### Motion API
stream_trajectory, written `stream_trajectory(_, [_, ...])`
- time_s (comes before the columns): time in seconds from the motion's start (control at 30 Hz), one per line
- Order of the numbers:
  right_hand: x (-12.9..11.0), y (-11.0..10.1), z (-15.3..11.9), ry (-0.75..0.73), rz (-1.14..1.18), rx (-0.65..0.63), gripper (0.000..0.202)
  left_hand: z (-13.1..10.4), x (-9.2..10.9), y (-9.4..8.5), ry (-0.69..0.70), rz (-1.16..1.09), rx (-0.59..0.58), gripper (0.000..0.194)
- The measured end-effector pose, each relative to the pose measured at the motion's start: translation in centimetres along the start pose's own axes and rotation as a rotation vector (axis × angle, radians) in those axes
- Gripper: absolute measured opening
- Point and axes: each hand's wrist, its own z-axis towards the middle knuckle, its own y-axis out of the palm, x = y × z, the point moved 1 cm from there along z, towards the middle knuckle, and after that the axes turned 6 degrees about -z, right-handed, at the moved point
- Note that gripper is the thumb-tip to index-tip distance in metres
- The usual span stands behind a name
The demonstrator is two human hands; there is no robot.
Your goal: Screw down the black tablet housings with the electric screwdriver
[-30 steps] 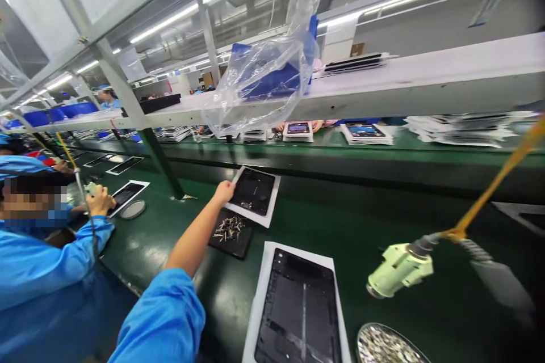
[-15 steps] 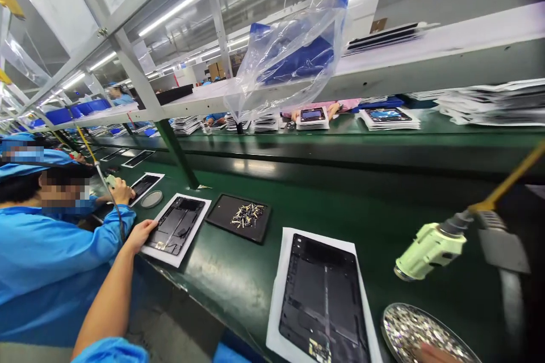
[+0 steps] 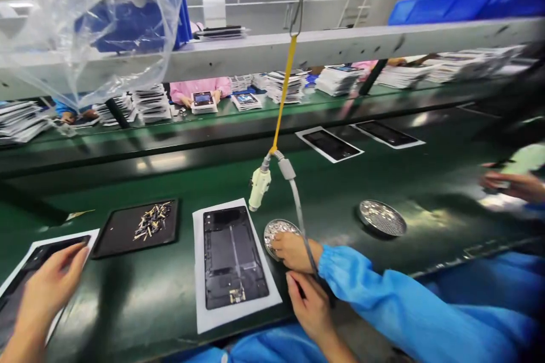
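Observation:
My left hand [image 3: 51, 283] reaches over a black tablet back housing [image 3: 25, 272] on white paper at the left edge. Its fingers are stretched out near the housing's right side; touch is not clear. My right hand [image 3: 310, 303] is closed at the bench's front edge, thumb near curled fingers; anything inside is hidden. Between my hands another black tablet housing [image 3: 230, 255] lies on white paper. Just beyond my right hand, a co-worker's hand [image 3: 293, 249] dips into a round dish of small shiny parts [image 3: 279, 224]. A pale green electric screwdriver [image 3: 259, 184] hangs above that dish.
A black tray [image 3: 119, 232] holds a pile of small pieces. To the right are a second round dish [image 3: 383, 218] and another co-worker's hand [image 3: 515, 184]. Two dark panels [image 3: 334, 144] lie farther back. A grey cable [image 3: 300, 210] hangs beside the co-worker's wrist.
The view has swung right. My left hand has shifted from the far side of the left housing to its right side. My right hand and a co-worker's sleeved arm now show clearly.

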Motion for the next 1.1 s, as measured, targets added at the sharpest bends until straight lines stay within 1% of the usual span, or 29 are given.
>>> stream_trajectory(0.03, [-0.2, -0.1, 0.1, 0.004, 0.010, -0.011, 0.022, -1.1, 3.0, 1.4, 0.098, -0.105, 0.001, 0.038])
stream_trajectory(0.1, [-0.2, -0.2, 0.2, 0.007, 0.023, -0.041, 0.022, -3.4, 9.5, 4.2, 0.333, -0.315, -0.139, 0.039])
stream_trajectory(0.13, [-0.1, -0.2, 0.1, 0.008, 0.025, -0.054, 0.021, -4.6, 12.5, 5.6, 0.438, -0.388, -0.233, 0.039])
stream_trajectory(0.2, [0.1, -0.2, -0.1, 0.020, 0.022, -0.070, 0.020, -6.8, 18.0, 8.2, 0.620, -0.454, -0.484, 0.037])
stream_trajectory(0.27, [0.2, -0.2, -0.2, 0.044, 0.021, -0.075, 0.019, -8.8, 22.1, 10.4, 0.769, -0.496, -0.670, 0.035])
stream_trajectory(0.33, [0.0, -0.3, 0.0, 0.057, 0.033, -0.074, 0.019, -10.6, 25.1, 12.2, 0.883, -0.505, -0.769, 0.032])
stream_trajectory(0.37, [-0.2, -0.5, 0.1, 0.052, 0.047, -0.075, 0.019, -11.5, 26.3, 13.1, 0.929, -0.504, -0.799, 0.031])
stream_trajectory(0.4, [-0.6, -0.8, 0.2, 0.040, 0.068, -0.080, 0.019, -12.3, 27.4, 14.0, 0.968, -0.503, -0.822, 0.035])
stream_trajectory(0.43, [-1.0, -1.3, 0.4, 0.024, 0.092, -0.092, 0.020, -13.0, 28.4, 15.0, 0.998, -0.503, -0.842, 0.045])
stream_trajectory(0.5, [-1.9, -2.5, 0.4, -0.025, 0.142, -0.134, 0.018, -14.1, 30.2, 16.9, 1.032, -0.508, -0.882, 0.076])
stream_trajectory(0.57, [-2.4, -3.7, 0.0, -0.065, 0.173, -0.152, 0.016, -14.9, 31.8, 18.9, 1.035, -0.504, -0.916, 0.106])
stream_trajectory(0.6, [-2.5, -4.3, -0.3, -0.072, 0.172, -0.133, 0.015, -15.2, 32.4, 19.8, 1.036, -0.495, -0.933, 0.117])
stream_trajectory(0.67, [-2.0, -5.2, -1.0, -0.053, 0.137, -0.055, 0.015, -15.5, 33.4, 21.3, 1.049, -0.473, -0.958, 0.131])
stream_trajectory(0.7, [-1.5, -5.5, -1.4, -0.029, 0.106, -0.017, 0.015, -15.5, 33.8, 21.8, 1.062, -0.467, -0.965, 0.134])
stream_trajectory(0.77, [-0.4, -5.9, -2.1, 0.019, 0.042, 0.033, 0.015, -15.6, 34.2, 22.5, 1.096, -0.478, -0.968, 0.133])
stream_trajectory(0.9, [2.0, -6.8, -2.5, 0.077, -0.061, 0.139, 0.015, -15.7, 35.4, 23.5, 1.170, -0.535, -0.924, 0.121])
stream_trajectory(1.0, [3.8, -7.8, -2.1, 0.120, -0.121, 0.233, 0.014, -16.0, 37.5, 24.8, 1.233, -0.565, -0.899, 0.115])
stream_trajectory(1.1, [5.3, -8.5, -2.0, 0.187, -0.138, 0.264, 0.016, -16.7, 40.7, 26.3, 1.255, -0.561, -0.915, 0.118])
